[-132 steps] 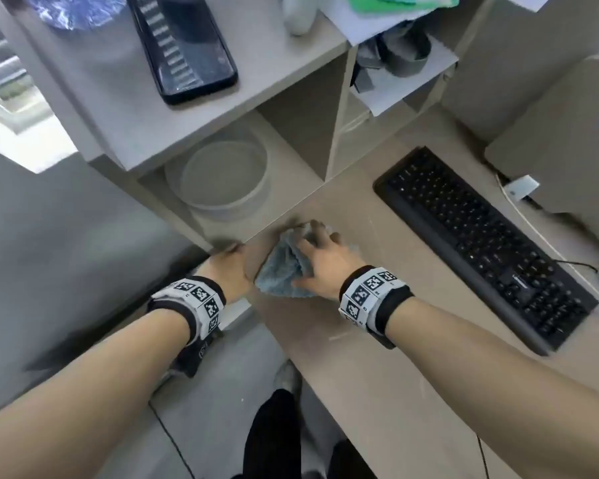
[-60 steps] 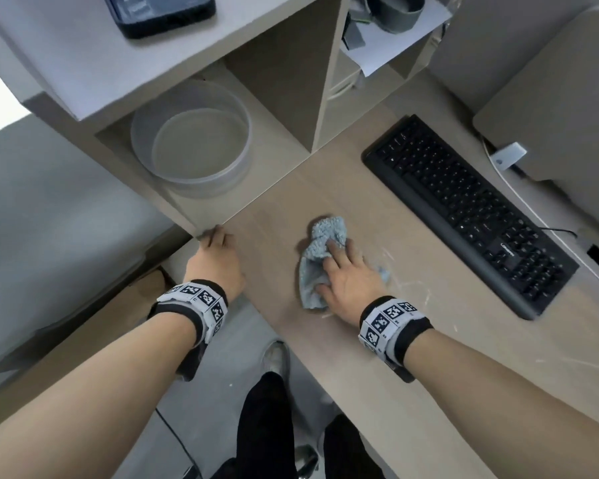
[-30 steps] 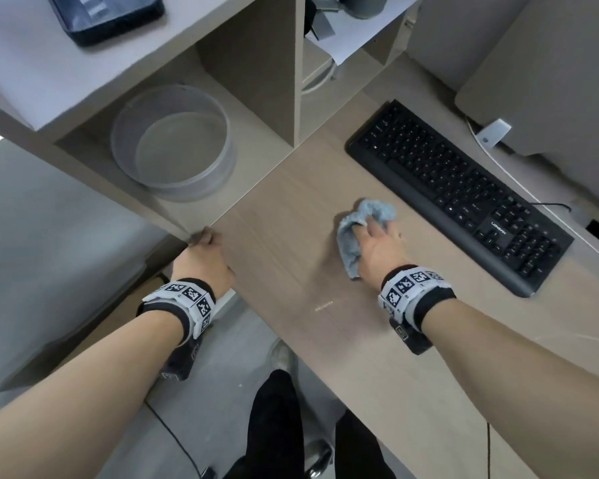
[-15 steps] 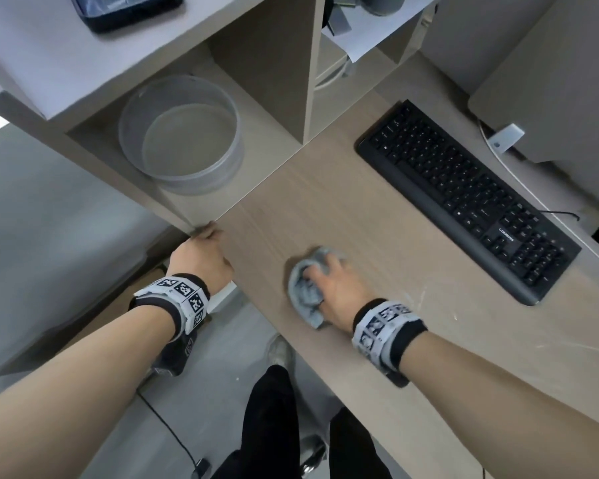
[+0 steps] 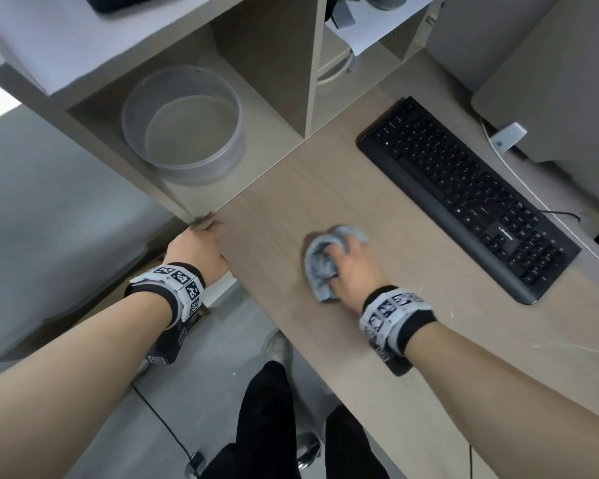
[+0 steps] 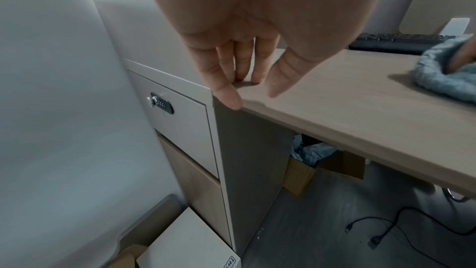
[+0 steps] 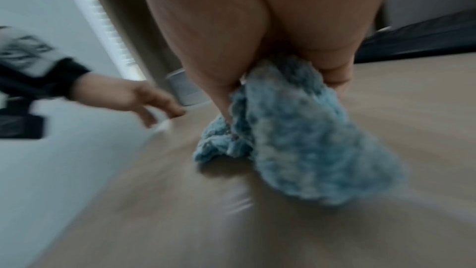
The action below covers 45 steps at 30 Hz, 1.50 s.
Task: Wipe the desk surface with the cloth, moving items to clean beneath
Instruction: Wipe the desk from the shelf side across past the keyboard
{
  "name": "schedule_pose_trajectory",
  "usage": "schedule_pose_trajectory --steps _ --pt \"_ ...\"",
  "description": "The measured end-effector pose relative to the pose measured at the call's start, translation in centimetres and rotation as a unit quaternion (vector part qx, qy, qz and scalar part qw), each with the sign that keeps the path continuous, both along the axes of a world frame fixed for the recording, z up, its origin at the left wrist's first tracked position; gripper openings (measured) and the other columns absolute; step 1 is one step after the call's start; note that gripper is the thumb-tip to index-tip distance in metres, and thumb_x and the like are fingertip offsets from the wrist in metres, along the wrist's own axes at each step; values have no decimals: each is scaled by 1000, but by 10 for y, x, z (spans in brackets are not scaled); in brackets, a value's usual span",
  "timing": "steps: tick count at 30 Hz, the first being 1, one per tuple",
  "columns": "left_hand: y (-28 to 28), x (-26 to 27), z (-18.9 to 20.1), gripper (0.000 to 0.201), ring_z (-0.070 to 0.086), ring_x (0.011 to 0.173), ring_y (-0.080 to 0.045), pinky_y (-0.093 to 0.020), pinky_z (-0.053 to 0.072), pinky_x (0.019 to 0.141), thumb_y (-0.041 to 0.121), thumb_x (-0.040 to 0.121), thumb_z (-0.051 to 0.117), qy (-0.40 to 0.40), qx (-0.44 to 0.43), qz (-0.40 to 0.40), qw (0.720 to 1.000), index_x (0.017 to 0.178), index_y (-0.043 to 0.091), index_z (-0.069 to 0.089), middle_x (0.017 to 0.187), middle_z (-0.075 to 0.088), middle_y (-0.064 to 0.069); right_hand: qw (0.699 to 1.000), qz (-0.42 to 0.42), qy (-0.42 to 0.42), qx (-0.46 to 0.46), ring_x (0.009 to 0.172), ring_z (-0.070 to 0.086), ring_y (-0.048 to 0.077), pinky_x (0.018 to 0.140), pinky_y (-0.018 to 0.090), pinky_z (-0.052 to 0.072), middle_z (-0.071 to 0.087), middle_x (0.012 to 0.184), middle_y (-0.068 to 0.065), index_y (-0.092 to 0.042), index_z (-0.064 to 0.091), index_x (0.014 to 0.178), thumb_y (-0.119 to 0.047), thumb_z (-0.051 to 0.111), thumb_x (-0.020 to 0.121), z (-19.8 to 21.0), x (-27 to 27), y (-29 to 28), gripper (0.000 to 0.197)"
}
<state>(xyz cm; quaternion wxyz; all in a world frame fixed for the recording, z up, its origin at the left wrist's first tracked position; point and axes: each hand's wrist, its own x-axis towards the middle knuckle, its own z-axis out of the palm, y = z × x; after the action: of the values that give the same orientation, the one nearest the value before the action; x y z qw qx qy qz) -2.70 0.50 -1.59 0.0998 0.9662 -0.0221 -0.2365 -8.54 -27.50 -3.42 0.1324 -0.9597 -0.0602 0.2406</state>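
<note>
A crumpled blue-grey cloth (image 5: pixel 317 267) lies on the light wood desk (image 5: pixel 291 188), near its front edge and left of the keyboard. My right hand (image 5: pixel 350 257) grips the cloth, with the fingers curled into it and pressing it to the desk. In the blurred right wrist view the cloth (image 7: pixel 296 140) bunches out from under the palm. My left hand (image 5: pixel 201 245) rests with straight fingers on the desk's front left corner. The left wrist view shows its fingertips (image 6: pixel 253 79) touching the desk top, and the cloth (image 6: pixel 443 76) at far right.
A black keyboard (image 5: pixel 464 195) lies diagonally to the right of the cloth, with a monitor base (image 5: pixel 550 81) and a white cable (image 5: pixel 509 167) behind it. A round clear container (image 5: pixel 184 126) stands in the shelf cubby. A locked drawer (image 6: pixel 180 121) and a cardboard box (image 6: pixel 309 172) sit below the desk.
The right hand swept the cloth from beside the keyboard back to the front edge, then a little forward again. The left hand has stayed on the desk corner.
</note>
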Motion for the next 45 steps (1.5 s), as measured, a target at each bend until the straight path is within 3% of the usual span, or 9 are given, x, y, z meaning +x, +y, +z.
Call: schedule_pose_trajectory --steps 3,9,12,17,24,28,33,39,45 --pt "5 0 -1 65 30 144 -19 -40 38 111 12 75 54 4 -2 -12 1000 139 20 46 159 28 4 985 174 -22 5 132 36 45 105 60 38 39 146 17 -15 54 130 -27 71 74 0 -35 44 60" --pt "15 -1 -1 75 18 147 -14 -36 29 117 11 77 52 15 -13 -23 1000 148 27 36 161 20 9 961 275 -23 -6 145 21 48 116 60 24 25 159 19 -16 51 137 -16 72 78 6 -33 34 62" --pt "16 -3 2 74 16 147 -15 -36 31 116 14 79 54 10 -18 -40 999 150 23 33 161 20 8 974 225 -6 -10 144 22 49 114 62 27 25 159 18 -20 49 141 -22 73 78 4 3 42 68" --pt "23 -6 -4 76 9 147 -12 -43 43 107 19 79 55 9 -19 -60 998 150 21 29 160 17 11 995 94 12 -13 149 -4 42 122 51 8 -2 165 12 -19 26 153 -33 62 90 8 72 90 74" --pt "25 -11 -16 81 10 147 -19 -42 44 106 23 71 58 -3 -36 -68 997 147 13 31 158 24 0 988 152 17 -25 149 -6 41 122 52 4 -2 165 12 -16 16 156 -41 50 94 6 65 153 75" --pt "27 -8 -13 77 6 148 -18 -39 48 97 20 72 56 -3 -47 -71 996 146 16 33 157 23 4 986 167 26 -3 151 0 36 122 48 9 4 166 5 -26 29 153 -25 61 89 9 48 98 71" --pt "18 -2 -9 62 19 140 -20 -39 50 85 15 73 54 14 -41 -38 998 134 14 43 150 30 5 997 5 10 -73 149 8 36 117 49 19 12 164 5 -31 35 149 -24 59 88 19 61 30 66" --pt "-10 1 -2 52 24 134 -35 -48 42 101 13 77 53 31 -19 49 998 126 2 43 145 30 -8 994 43 -24 -97 136 27 38 98 46 38 35 154 12 -19 51 137 -29 56 83 20 31 61 55" --pt "-62 -22 1 65 29 132 -32 -44 32 107 14 78 56 -30 -4 -48 998 140 9 39 149 32 -8 994 -51 11 -94 135 29 39 102 47 37 30 157 7 -26 52 137 -20 57 83 17 -44 -34 54"
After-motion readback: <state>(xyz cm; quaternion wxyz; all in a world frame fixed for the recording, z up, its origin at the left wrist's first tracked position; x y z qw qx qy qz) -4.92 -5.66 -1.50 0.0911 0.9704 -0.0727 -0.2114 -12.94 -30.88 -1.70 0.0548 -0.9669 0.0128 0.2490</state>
